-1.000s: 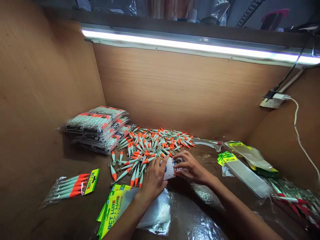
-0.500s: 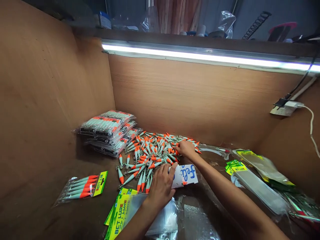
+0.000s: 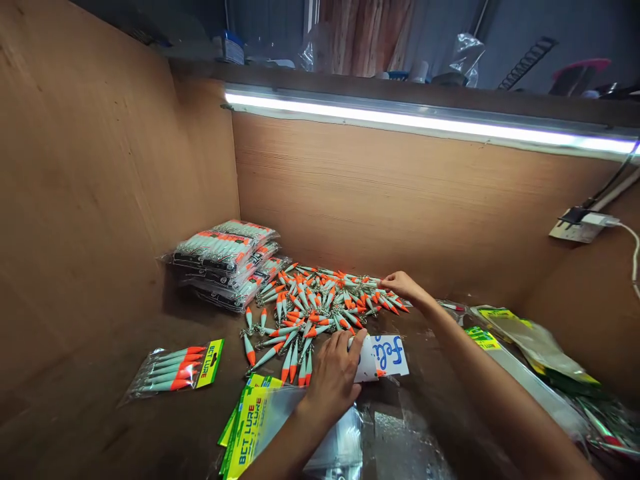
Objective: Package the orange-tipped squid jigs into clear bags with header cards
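Loose squid-jig lures (image 3: 315,300), pale with orange tips and wire hooks, lie in a heap at the middle of the table. My right hand (image 3: 404,287) reaches to the heap's back right edge, fingertips pinched together against the lures; what sits between them is too small to make out. Closer to me, my left hand (image 3: 333,370) is curled over the left end of a white card (image 3: 393,355) with blue handwriting. Below my left hand lie clear bags (image 3: 250,427) with yellow-green BCT LURE headers, partly covered by my left forearm.
Packs of lures (image 3: 225,257) are stacked at the back left. One filled BCT LURE bag (image 3: 175,370) lies at the left. More header bags (image 3: 530,347) lie at the right, beyond my forearm. A lit tube (image 3: 400,120) runs under the shelf; a plugged socket (image 3: 575,230) is on the right.
My right hand has moved right and back, from within the lure heap to its far right edge. My left hand stays on the card. The view has shifted slightly.
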`<state>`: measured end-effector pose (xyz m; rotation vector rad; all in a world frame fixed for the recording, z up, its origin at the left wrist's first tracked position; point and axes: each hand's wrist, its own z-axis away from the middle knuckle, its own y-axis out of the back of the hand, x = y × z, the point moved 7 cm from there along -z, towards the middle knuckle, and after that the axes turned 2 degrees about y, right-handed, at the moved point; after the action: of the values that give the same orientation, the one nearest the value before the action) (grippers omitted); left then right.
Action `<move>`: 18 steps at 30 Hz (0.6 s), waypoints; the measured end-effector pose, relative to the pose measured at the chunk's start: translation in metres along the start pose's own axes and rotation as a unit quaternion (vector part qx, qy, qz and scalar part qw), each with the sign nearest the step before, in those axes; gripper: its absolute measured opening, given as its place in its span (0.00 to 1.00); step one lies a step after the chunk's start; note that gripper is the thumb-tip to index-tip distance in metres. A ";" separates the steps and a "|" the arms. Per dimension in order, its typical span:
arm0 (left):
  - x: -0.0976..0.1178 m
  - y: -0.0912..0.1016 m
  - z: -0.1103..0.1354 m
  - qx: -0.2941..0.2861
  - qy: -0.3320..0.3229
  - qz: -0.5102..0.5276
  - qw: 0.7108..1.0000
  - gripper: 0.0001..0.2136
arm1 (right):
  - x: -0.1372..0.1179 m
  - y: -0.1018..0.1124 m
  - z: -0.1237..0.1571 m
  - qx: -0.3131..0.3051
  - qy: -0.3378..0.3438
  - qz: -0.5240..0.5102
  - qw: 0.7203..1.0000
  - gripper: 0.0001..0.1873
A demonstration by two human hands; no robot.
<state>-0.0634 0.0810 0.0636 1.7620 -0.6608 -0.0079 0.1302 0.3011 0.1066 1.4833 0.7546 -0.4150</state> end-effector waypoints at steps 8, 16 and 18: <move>-0.002 -0.002 0.000 0.002 0.010 0.009 1.000 0.44 | 0.008 -0.029 0.058 -0.150 0.007 -0.221 0.964 0.24; -0.018 -0.008 -0.003 0.024 0.043 0.020 0.999 0.42 | 0.020 0.002 0.136 -0.089 0.094 -0.116 0.985 0.17; -0.016 -0.009 -0.003 0.020 0.045 0.019 0.999 0.42 | 0.009 0.008 0.156 -0.036 0.165 0.017 0.986 0.13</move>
<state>-0.0721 0.0920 0.0509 1.7777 -0.6337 0.1115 0.1722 0.1508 0.0945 1.5123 0.9936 -0.1148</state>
